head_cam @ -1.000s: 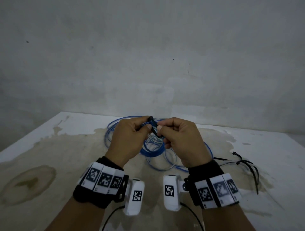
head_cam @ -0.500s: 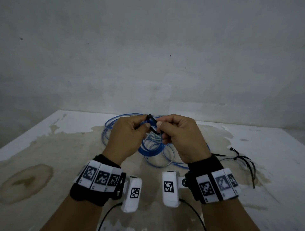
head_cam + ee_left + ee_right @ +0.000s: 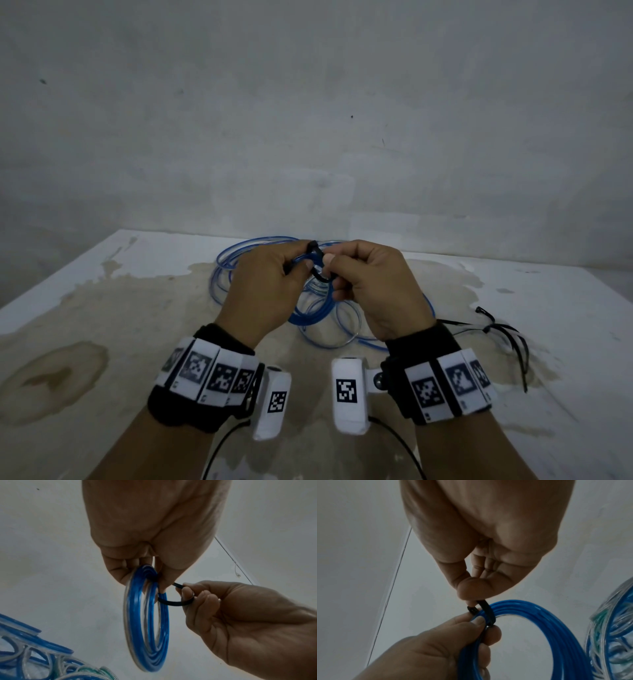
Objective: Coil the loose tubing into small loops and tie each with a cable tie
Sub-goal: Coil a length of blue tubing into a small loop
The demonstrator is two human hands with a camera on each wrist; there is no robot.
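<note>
A small coil of blue tubing (image 3: 147,622) hangs upright above the table. My left hand (image 3: 301,265) pinches its top between thumb and fingers. A black cable tie (image 3: 173,603) is looped around the coil's strands just under that pinch. My right hand (image 3: 329,265) pinches the cable tie (image 3: 488,611) between thumb and fingertips, close against the coil (image 3: 547,622). The two hands touch each other over the table's middle. In the head view the hands hide most of the coil (image 3: 310,311) and the tie (image 3: 317,262).
More loose blue and clear tubing (image 3: 236,260) lies in wide loops on the stained white table (image 3: 102,308) under and behind the hands. Several spare black cable ties (image 3: 507,335) lie to the right. A grey wall stands behind the table's far edge.
Both hands keep the same hold on the coil and the tie. Only a slight shift of hands and view shows.
</note>
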